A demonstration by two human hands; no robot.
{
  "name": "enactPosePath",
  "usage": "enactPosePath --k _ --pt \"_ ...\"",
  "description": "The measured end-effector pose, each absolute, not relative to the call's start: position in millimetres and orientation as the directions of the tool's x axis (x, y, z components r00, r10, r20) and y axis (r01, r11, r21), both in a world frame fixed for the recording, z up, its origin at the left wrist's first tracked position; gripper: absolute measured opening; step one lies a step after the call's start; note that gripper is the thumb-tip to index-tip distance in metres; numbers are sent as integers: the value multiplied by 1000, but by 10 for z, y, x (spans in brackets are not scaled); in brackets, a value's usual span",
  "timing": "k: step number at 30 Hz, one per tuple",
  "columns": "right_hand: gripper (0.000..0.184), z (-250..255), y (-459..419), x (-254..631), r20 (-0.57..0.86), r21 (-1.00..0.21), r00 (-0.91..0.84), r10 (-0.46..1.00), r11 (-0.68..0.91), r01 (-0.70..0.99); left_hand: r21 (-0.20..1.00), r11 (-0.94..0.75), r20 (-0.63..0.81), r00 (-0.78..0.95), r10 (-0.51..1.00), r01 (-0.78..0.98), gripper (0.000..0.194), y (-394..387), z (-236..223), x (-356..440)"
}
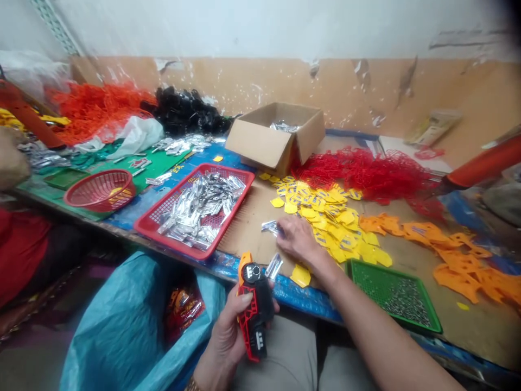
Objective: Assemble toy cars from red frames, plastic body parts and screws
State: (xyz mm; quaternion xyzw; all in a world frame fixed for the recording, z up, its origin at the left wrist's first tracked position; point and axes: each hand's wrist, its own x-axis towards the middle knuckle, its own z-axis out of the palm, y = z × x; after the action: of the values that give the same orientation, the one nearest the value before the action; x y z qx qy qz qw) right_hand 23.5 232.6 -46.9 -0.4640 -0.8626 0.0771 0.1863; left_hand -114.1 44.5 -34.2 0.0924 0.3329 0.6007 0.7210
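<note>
Near my lap, my left hand (232, 320) is wrapped around a black, red and orange plastic toy assembly (256, 307), held upright with its orange end at the top. My right hand (296, 239) reaches onto the cardboard-covered tabletop with its fingers curled down. Shiny silver plastic pieces (268, 226) stick out at its fingertips, which are partly hidden. Another silver piece (274, 266) lies by the table edge, just behind the toy assembly. Right beside that hand spreads a pile of yellow plastic pieces (329, 212), with one loose yellow piece (300, 276) nearer me.
A red basket (140, 224) of silver pieces stands left; a cardboard box (256, 142) sits behind. Rightward are red frames (366, 171), orange pieces (419, 232) and a green tray (435, 320) of small metal parts. A blue bag (109, 320) hangs open below. Another person's red-clothed leg (20, 250) shows left.
</note>
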Motion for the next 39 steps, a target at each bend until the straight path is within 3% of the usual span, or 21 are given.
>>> enactPosePath --k 10,14,17,20,26,29,32,35,39 --pt "12 -138 1873 415 483 -319 -502 718 678 662 575 216 -336 13 942 -789 37 434 -338 -1113" --pt "11 -69 1621 504 552 -377 -434 712 677 632 584 200 -292 26 956 -786 35 455 -296 -1059" --pt "14 -52 1456 503 564 -523 -328 758 635 568 575 209 -248 75 966 -791 40 469 -271 -1029" --pt "21 -28 1290 468 517 -674 -256 817 573 467 577 202 -225 84 971 -792 46 463 -277 -1018" --pt "11 55 1156 544 430 -751 -280 858 512 417 622 239 -193 150 970 -746 40 468 -276 -1018" --pt "23 131 1229 651 322 -812 -359 876 451 372 635 274 -137 243 960 -723 38 496 -251 -1025" --pt "33 222 1312 757 225 -831 -505 833 435 348 657 322 -118 329 937 -682 48 511 -236 -1046" --pt "21 275 1340 837 87 -867 -619 780 366 339 674 390 -130 418 899 -627 64 510 -218 -1063" --pt "11 236 1302 882 -21 -970 -542 840 113 213 640 448 -155 465 871 -625 66 524 -161 -1032"
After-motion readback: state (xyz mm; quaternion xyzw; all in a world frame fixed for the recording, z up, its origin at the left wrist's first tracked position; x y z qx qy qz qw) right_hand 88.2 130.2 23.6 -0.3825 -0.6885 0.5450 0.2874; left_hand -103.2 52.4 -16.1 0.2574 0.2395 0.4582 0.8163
